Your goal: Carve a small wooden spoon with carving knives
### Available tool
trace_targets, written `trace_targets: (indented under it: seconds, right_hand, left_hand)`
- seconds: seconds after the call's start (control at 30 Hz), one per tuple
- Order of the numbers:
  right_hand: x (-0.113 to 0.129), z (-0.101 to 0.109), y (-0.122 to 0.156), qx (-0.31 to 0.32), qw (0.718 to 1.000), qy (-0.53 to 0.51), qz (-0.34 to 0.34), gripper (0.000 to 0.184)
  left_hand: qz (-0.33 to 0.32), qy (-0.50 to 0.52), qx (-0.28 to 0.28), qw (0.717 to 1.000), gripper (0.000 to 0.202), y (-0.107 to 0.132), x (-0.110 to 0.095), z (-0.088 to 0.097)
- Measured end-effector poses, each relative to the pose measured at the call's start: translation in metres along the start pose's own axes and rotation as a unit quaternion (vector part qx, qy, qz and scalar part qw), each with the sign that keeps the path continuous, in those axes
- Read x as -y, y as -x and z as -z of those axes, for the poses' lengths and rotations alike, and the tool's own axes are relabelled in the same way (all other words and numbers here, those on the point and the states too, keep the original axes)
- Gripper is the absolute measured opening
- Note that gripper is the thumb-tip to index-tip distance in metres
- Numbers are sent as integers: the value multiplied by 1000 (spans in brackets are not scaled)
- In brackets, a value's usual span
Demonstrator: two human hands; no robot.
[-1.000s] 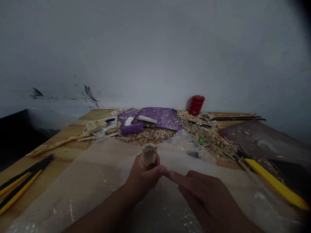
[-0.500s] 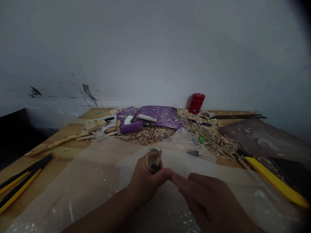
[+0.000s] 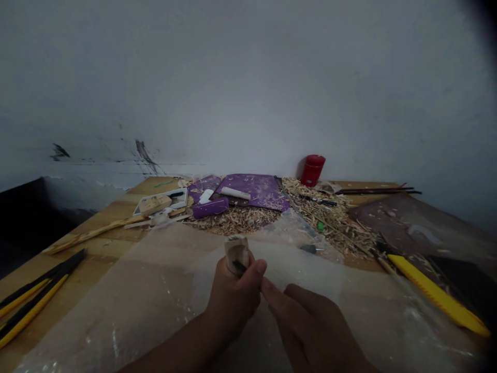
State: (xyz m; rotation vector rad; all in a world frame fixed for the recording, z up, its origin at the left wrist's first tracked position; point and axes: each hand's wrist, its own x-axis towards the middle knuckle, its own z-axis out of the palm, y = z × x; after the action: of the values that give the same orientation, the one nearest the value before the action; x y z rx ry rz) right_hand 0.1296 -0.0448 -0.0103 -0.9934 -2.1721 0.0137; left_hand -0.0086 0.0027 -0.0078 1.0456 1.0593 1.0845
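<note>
My left hand is wrapped around a small pale wood block, whose upper end sticks out above the fist. A dark carving blade lies against the block's near side, beside my left thumb. My right hand is closed just to the right, its forefinger stretched toward the left thumb. The blade appears to run back into my right hand, but its handle is hidden by the fingers. Both hands are above a translucent plastic sheet on the wooden table.
Wood shavings are heaped around a purple sheet at the back. A red canister stands near the wall. Yellow-and-black tools lie at left, a yellow-handled tool at right. A white tray holds a wood piece.
The wood block and both hands have shifted slightly left. The block has turned a little, and my left thumb now points more upward. The view has moved slightly.
</note>
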Motion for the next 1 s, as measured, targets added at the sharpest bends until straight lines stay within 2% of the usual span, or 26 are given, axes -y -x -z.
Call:
trace_targets:
  seconds: [0.13,0.27,0.37,0.53,0.6,0.67,0.73,0.77,0.83,0.93,1.0]
  right_hand:
    - [1,-3,1,27,995,-74,-57,40]
    - [1,-1,-4,33,969,-196,-147,37]
    - [-4,2,-5,1,948,-243,-207,33]
    - [-25,2,-1,-34,942,-201,-267,30]
    - [-35,-1,1,-27,949,-165,-266,31]
    - [-43,-4,1,-18,955,-136,-262,33]
    - [-46,-6,1,-17,958,-123,-260,33]
    - [-46,-7,1,-16,960,-119,-253,34]
    - [-42,-5,1,-13,968,-107,-227,35]
    - [-33,0,2,0,980,-94,-174,38]
    - [-27,3,1,5,985,-87,-151,40]
  left_hand:
    - [22,44,4,999,35,1,0,-1]
    - [9,56,28,998,36,-3,1,1]
    - [-11,-1,44,999,35,-9,1,4]
    - [-46,-111,8,993,22,-29,-1,17]
    - [-108,-223,-26,968,24,-42,-2,27]
    - [-188,-347,-57,917,31,-55,-4,38]
    - [-205,-393,-53,895,32,-62,-7,45]
    - [-194,-390,-39,899,27,-62,-8,46]
    - [-129,-335,17,933,17,-56,-9,42]
    - [-10,-188,115,975,28,-40,-9,29]
    - [3,-114,135,984,27,-31,-9,21]
